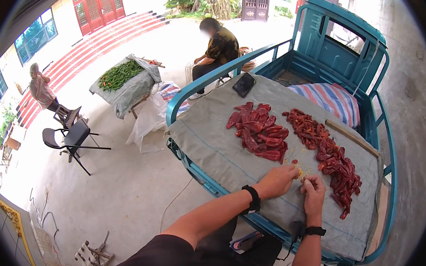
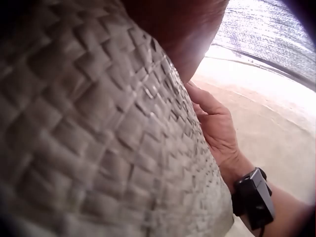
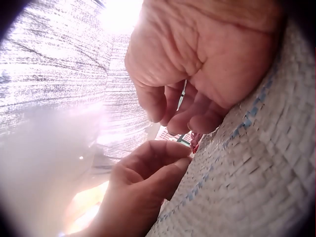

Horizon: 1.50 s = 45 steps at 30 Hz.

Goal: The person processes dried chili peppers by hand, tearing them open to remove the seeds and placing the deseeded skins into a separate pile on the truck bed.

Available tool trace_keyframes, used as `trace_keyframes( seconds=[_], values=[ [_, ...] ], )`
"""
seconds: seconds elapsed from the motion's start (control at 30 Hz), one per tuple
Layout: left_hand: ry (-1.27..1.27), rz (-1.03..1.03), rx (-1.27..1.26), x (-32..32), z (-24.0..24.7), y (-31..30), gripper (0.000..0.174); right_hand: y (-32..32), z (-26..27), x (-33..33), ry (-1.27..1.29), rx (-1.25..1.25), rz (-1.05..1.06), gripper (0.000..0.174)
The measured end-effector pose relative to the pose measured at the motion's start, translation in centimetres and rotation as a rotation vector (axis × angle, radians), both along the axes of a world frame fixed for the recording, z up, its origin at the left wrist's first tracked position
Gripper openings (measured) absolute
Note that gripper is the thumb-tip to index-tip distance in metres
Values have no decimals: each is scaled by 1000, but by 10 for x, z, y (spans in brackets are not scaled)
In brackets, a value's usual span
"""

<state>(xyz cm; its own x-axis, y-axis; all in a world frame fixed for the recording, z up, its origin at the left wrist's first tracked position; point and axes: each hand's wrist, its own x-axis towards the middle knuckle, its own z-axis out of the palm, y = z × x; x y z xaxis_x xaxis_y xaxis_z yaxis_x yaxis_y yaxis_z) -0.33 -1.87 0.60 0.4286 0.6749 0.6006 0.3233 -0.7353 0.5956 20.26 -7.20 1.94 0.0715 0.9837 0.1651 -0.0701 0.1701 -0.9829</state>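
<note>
My left hand [image 1: 279, 181] and right hand [image 1: 312, 197] are close together over the grey woven sheet [image 1: 197, 146] on the truck bed. A small red pepper piece [image 1: 295, 161] shows right at the left fingertips. In the right wrist view, the left thumb and forefinger meet at their tips, while the right hand's fingers [image 3: 202, 123] curl inward beside them. I cannot tell what either hand holds. Pale yellow seeds [image 1: 301, 173] lie scattered near the fingertips. Whole red peppers [image 1: 260, 131] are heaped beyond the left hand; more red peppers [image 1: 338, 174] form a long heap to the right.
A wooden strip [image 1: 353, 137] lies along the right of the sheet, and a dark flat device [image 1: 244, 85] at its far left corner. Blue rails [image 1: 227, 70] edge the bed. One person [image 1: 221, 49] sits beyond; another person [image 1: 41, 86] stands left, near black chairs [image 1: 77, 136].
</note>
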Motion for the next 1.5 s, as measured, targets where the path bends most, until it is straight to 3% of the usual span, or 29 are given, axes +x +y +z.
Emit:
trace_keyframes(
  seconds=[0.2,0.5,1.5],
  values=[
    [-31,-5,-111,-2,0,1,20,0,0,1,16,8,-7,10],
    [-47,-4,-110,-2,3,1,14,-1,2,-1,0,8,-9,10],
    [-155,5,-216,-2,-3,6,19,1,2,-1,-48,-13,3,9]
  ],
)
